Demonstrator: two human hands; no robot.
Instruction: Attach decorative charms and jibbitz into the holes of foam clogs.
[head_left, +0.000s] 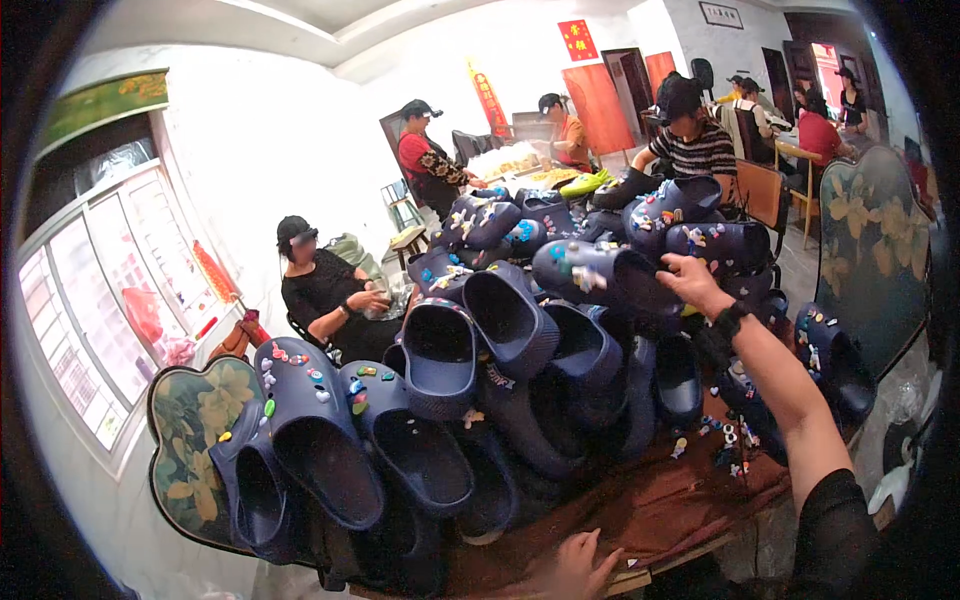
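A large heap of navy clogs fills the table in front of me, many with small colourful shoe charms on their uppers. My right hand (pixel 690 284) reaches out over the right part of the heap, its fingers closed at the heel end of a navy clog (pixel 567 268). That clog's toe points left and carries charms, slightly blurred. Near the table's front edge, my left hand (pixel 582 568) is low with its fingers apart and nothing in it. Several loose shoe charms (pixel 730 436) lie on the brown cloth (pixel 660 515), below my right forearm.
Charm-covered clogs (pixel 318 440) stand piled at the left, beside a floral chair back (pixel 195 465). Another floral panel (pixel 870 250) rises at the right. A person in black (pixel 335 295) sits at the far left; a person in stripes (pixel 695 150) is behind the heap.
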